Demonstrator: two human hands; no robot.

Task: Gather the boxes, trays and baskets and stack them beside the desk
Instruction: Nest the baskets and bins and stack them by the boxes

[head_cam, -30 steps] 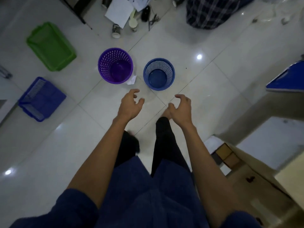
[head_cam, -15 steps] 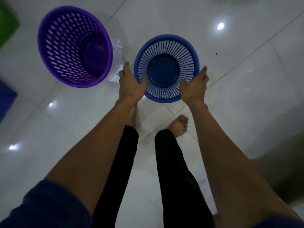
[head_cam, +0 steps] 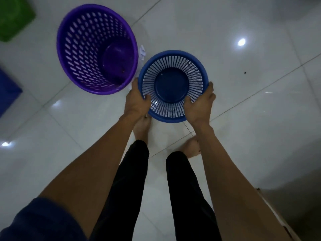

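Observation:
A round blue slotted basket (head_cam: 172,58) is held between both hands above the white tiled floor. My left hand (head_cam: 137,101) grips its left rim, thumb inside the rim and fingers outside. On the right rim, my right hand (head_cam: 199,105) holds the same way, thumb hooked inside. Just to its left, a larger purple perforated basket (head_cam: 78,49) stands upright on the floor, its rim close to the blue one.
A green tray (head_cam: 13,20) lies at the top left edge and a blue box (head_cam: 7,89) at the left edge. A crumpled white paper scrap (head_cam: 142,52) sits between the baskets. My bare feet stand below the basket. A brown cardboard edge (head_cam: 278,220) shows bottom right.
Both hands reached down from open air to the blue basket, closed on its rim and brought it nearer to me. The view dropped closer to the floor.

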